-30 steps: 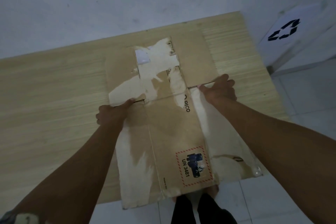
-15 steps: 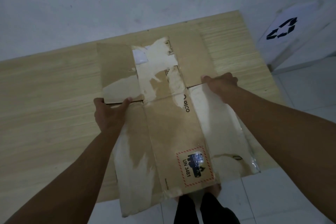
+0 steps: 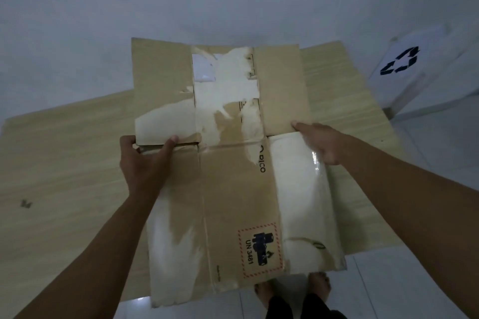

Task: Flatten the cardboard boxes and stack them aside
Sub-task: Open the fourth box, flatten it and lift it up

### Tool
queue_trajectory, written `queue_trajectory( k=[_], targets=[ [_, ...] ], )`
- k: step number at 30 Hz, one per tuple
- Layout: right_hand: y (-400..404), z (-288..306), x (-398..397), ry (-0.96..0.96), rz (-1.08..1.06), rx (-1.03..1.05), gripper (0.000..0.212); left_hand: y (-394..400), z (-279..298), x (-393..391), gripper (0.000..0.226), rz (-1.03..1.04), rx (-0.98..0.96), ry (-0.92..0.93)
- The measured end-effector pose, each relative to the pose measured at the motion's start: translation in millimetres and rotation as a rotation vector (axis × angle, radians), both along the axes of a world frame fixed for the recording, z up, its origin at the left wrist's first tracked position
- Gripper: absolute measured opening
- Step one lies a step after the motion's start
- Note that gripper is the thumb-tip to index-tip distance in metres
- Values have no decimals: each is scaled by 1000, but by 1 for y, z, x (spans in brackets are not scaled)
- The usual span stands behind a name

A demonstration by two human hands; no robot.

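Our left hand (image 3: 145,163) grips the left edge of the flattened cardboard box (image 3: 233,189), thumb on top across the slit between two flaps, fingers curled under where we can't see them. Our right hand (image 3: 321,142) grips the box's right edge at the matching slit, thumb lying on the upper right flap, the rest of the fingers wrapped behind the board. Largest thing we see is the wooden table (image 3: 64,163), light grain, running under and past the box on both sides. The box is held open and flat over the table, near edge hanging past the table's front edge above the white tiled floor (image 3: 401,280); we can't tell if its underside touches the tabletop. Far flaps stand up against the white wall (image 3: 103,8). Big pale patches of torn paper and glossy tape cover the flaps and panels. To the right, off the table, a white bin (image 3: 414,80) with a black recycling symbol (image 3: 400,61). On the box near us, a red-hatched UN 3481 label (image 3: 260,250). Our bare feet (image 3: 264,295) show below the box edge. Small dark mark (image 3: 26,204) on the table at left.
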State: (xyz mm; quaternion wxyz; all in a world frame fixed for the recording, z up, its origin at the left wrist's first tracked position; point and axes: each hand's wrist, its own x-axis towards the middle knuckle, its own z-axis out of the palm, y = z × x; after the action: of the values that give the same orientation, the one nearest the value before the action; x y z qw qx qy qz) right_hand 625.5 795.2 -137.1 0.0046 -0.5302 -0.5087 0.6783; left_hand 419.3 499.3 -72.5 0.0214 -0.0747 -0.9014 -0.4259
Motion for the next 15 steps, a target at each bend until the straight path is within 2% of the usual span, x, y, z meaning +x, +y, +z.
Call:
queue_trajectory(
  k=[3, 5, 7, 10, 13, 15],
  targets=[
    [-24, 10, -3, 92, 61, 79, 44, -3, 11, 0, 67, 1, -57, -5],
    [-30, 17, -7, 127, 164, 176, 41, 3, 12, -2, 67, 4, -116, -23],
    [-55, 48, 4, 126, 269, 291, 41, -7, 35, 8, 64, -55, -90, -16],
    [-74, 45, 6, 15, 418, 259, 34, 0, 28, 9, 56, -101, -179, -1],
    [-95, 43, 17, -21, 359, 242, 37, 4, 32, 26, 52, -153, -188, 28],
    [-100, 42, 23, -11, 247, 317, 42, 7, 39, 33, 52, -164, -147, 60]
  ],
)
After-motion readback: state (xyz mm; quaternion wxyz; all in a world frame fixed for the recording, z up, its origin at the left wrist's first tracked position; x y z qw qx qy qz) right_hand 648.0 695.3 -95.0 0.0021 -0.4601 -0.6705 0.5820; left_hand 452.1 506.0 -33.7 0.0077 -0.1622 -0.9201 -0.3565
